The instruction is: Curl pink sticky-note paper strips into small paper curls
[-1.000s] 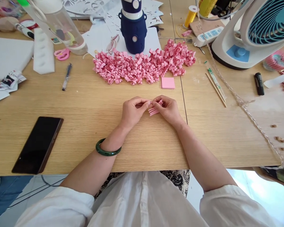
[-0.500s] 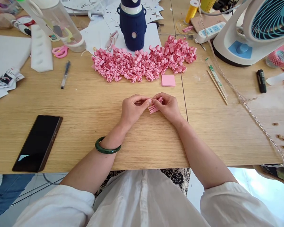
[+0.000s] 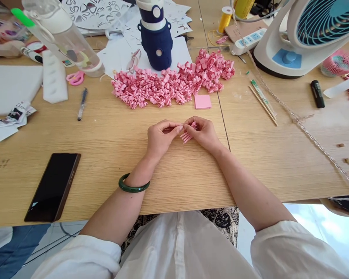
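Note:
Both hands meet above the wooden table. My right hand is closed on a pink fringed paper strip, whose cut ends hang below the fingers. My left hand is pinched at the fingertips against my right fingertips; whatever lies between them is too small to make out. A small stack of pink paper squares lies just beyond my right hand. Behind it stretches a long heap of curled pink paper pieces.
A dark blue bottle stands behind the heap. At the left are a phone, a pen, pink scissors and a clear bottle. A fan, wooden sticks, a marker and a cord lie right.
The camera view has tilted and shifted slightly, so the table items appear displaced. Both hands keep nearly the same pose, fingertips together, with the pink fringed strip still in my right hand.

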Demonstrator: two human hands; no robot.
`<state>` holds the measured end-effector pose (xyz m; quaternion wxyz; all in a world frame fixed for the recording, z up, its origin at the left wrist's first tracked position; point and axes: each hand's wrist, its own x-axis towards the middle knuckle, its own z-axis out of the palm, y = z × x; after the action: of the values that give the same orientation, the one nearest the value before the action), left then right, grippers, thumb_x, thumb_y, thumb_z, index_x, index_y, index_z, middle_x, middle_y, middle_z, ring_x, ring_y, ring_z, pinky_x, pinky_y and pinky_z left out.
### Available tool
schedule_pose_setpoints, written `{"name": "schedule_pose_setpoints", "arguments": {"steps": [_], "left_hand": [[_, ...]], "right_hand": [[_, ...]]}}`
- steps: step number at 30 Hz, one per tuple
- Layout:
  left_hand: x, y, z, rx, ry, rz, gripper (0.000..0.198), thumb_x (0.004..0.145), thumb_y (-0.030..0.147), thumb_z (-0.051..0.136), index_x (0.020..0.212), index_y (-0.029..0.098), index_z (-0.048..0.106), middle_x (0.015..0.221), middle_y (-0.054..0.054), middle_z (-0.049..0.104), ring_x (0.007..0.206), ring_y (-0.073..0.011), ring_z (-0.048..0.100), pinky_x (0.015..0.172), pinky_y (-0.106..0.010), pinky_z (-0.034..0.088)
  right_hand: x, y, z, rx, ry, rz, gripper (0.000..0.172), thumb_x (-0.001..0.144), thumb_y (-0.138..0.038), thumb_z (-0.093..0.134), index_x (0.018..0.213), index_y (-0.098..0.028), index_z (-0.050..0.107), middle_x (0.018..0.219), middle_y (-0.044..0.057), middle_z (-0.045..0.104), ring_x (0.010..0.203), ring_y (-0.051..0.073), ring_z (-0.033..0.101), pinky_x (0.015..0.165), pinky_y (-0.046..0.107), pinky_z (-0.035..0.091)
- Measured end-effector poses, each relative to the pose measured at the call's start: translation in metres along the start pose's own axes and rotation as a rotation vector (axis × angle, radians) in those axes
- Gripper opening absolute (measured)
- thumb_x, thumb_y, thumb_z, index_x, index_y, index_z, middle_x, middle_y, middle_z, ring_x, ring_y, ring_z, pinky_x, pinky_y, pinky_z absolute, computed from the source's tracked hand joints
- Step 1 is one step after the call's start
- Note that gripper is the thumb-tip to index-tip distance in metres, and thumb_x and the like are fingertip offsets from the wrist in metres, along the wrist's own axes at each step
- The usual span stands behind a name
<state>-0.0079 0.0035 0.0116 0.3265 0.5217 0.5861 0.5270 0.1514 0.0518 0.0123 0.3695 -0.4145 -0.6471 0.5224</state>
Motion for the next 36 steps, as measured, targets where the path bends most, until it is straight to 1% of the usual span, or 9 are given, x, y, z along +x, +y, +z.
{"name": "schedule_pose_setpoints", "arguments": {"steps": [3, 7, 12, 16, 28, 36], "left_hand": [[0.0000, -0.0018, 0.0000, -0.051, -0.037, -0.036, 0.011, 0.078, 0.028, 0.078, 0.084, 0.019, 0.081, 0.088, -0.004, 0.081, 0.080, -0.0166, 0.074, 0.078, -0.027, 0.060], [-0.0009, -0.0014, -0.0005, -0.074, -0.080, -0.033, 0.016, 0.079, 0.032, 0.077, 0.088, 0.019, 0.082, 0.090, -0.005, 0.081, 0.081, -0.0172, 0.074, 0.078, -0.027, 0.060], [-0.0008, -0.0041, -0.0002, -0.047, -0.057, -0.029, 0.015, 0.080, 0.032, 0.075, 0.086, 0.020, 0.082, 0.088, -0.004, 0.081, 0.081, -0.0172, 0.074, 0.079, -0.028, 0.060], [0.0009, -0.0066, 0.0002, -0.047, -0.057, -0.017, 0.013, 0.080, 0.031, 0.075, 0.085, 0.020, 0.081, 0.088, -0.003, 0.081, 0.080, -0.0165, 0.074, 0.078, -0.027, 0.060], [0.0008, -0.0042, -0.0006, -0.039, -0.065, -0.034, 0.013, 0.079, 0.031, 0.079, 0.085, 0.020, 0.081, 0.089, -0.003, 0.081, 0.083, -0.0170, 0.075, 0.082, -0.028, 0.060], [-0.0006, -0.0022, -0.0004, -0.033, -0.051, -0.022, 0.007, 0.079, 0.026, 0.078, 0.082, 0.020, 0.080, 0.088, -0.003, 0.081, 0.082, -0.0167, 0.075, 0.082, -0.028, 0.060]], "right_hand": [[-0.0005, 0.0007, -0.0022, -0.036, 0.013, -0.031, 0.011, 0.082, -0.028, 0.066, 0.078, -0.018, 0.066, 0.069, -0.001, 0.063, 0.063, 0.011, 0.052, 0.061, 0.026, 0.041], [-0.0012, 0.0005, -0.0032, -0.073, 0.027, -0.049, 0.012, 0.082, -0.029, 0.066, 0.077, -0.018, 0.067, 0.070, -0.001, 0.063, 0.065, 0.012, 0.050, 0.062, 0.027, 0.039], [-0.0007, 0.0011, -0.0025, -0.065, 0.014, -0.030, 0.015, 0.082, -0.032, 0.067, 0.078, -0.018, 0.066, 0.070, -0.001, 0.065, 0.065, 0.012, 0.051, 0.062, 0.027, 0.039], [0.0000, 0.0031, -0.0030, -0.070, 0.011, -0.040, 0.015, 0.081, -0.032, 0.067, 0.079, -0.017, 0.067, 0.068, -0.002, 0.062, 0.062, 0.011, 0.047, 0.061, 0.027, 0.036], [-0.0005, 0.0006, -0.0030, -0.082, 0.013, -0.042, 0.012, 0.082, -0.029, 0.067, 0.078, -0.017, 0.067, 0.067, -0.002, 0.062, 0.062, 0.011, 0.045, 0.060, 0.027, 0.035], [-0.0012, 0.0015, -0.0023, -0.089, 0.011, -0.054, 0.013, 0.083, -0.029, 0.067, 0.078, -0.017, 0.067, 0.067, -0.002, 0.060, 0.062, 0.011, 0.045, 0.061, 0.027, 0.035]]}}
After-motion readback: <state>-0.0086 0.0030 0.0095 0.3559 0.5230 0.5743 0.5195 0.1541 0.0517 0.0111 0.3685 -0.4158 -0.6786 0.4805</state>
